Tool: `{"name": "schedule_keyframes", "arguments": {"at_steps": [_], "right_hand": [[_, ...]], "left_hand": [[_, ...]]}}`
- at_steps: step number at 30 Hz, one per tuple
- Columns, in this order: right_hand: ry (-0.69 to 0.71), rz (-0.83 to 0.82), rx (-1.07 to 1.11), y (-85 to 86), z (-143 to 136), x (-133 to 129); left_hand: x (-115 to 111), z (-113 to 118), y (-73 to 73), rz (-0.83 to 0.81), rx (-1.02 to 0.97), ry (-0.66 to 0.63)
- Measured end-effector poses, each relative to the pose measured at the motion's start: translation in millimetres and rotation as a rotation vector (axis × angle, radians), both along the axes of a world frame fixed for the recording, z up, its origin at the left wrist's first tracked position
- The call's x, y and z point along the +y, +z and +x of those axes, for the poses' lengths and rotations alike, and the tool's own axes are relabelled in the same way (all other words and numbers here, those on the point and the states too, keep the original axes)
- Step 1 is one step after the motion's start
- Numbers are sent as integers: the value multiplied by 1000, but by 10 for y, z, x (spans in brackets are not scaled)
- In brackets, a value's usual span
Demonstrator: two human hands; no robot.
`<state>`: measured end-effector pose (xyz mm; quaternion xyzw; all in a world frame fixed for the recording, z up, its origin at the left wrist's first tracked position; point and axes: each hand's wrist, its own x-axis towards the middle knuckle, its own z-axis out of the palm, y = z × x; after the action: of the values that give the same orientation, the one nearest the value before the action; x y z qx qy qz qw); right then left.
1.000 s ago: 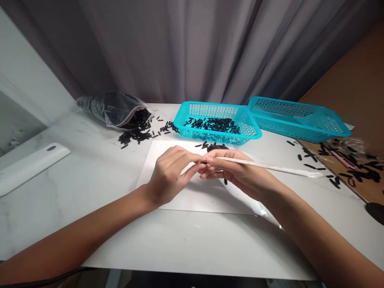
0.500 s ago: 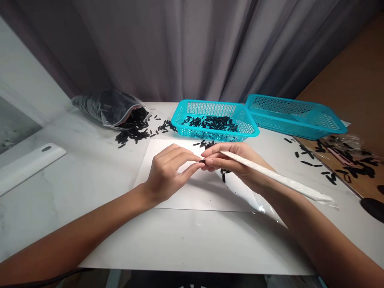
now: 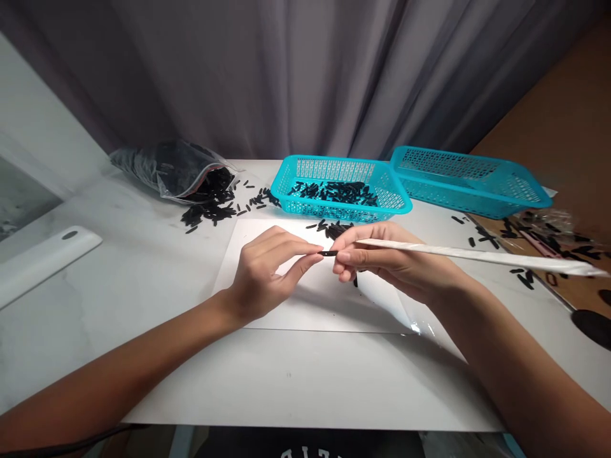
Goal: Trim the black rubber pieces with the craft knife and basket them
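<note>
Over a white sheet (image 3: pixel 305 315), my left hand (image 3: pixel 265 270) pinches one end of a small, slim black piece (image 3: pixel 328 254) between thumb and forefinger. My right hand (image 3: pixel 389 254) is closed at the piece's other end, its fingertips against it. That same hand holds a long, thin white strip (image 3: pixel 482 256), which sticks out to the right above the forearm. Just behind the fingers lies a small heap of similar black pieces (image 3: pixel 333 229), partly hidden by my right hand.
A blue basket (image 3: pixel 405 207) with many black pieces stands behind the sheet; another blue basket (image 3: pixel 525 202) is at its right. At the left, an open plastic bag (image 3: pixel 165 175) spills black pieces. A white handle-like object (image 3: pixel 52 264) lies far left. More pieces (image 3: pixel 525 278) are scattered right.
My right hand has shifted slightly right, showing more of the black piece between the hands. The white strip has swung from slanting downward to nearly level.
</note>
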<state>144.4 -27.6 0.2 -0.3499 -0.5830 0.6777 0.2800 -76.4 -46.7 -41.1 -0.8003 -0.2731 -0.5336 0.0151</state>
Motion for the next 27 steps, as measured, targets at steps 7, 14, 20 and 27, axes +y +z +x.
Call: {"name": "schedule_keyframes", "arguments": {"at_steps": [7,14,20,27], "right_hand": [[135,-191,118,-14,2,12],[153,-298,204,-91,-29,7],[132,-300,223,-110,-49,10],[127,-270,207,-89,-61,3]], "left_hand": [[-49,13,47,17,-31,-51],[-67,27,55,13,-74,-72],[-79,39,49,-32,-105,-75],[-94,49,39,-48,-102,-66]]}}
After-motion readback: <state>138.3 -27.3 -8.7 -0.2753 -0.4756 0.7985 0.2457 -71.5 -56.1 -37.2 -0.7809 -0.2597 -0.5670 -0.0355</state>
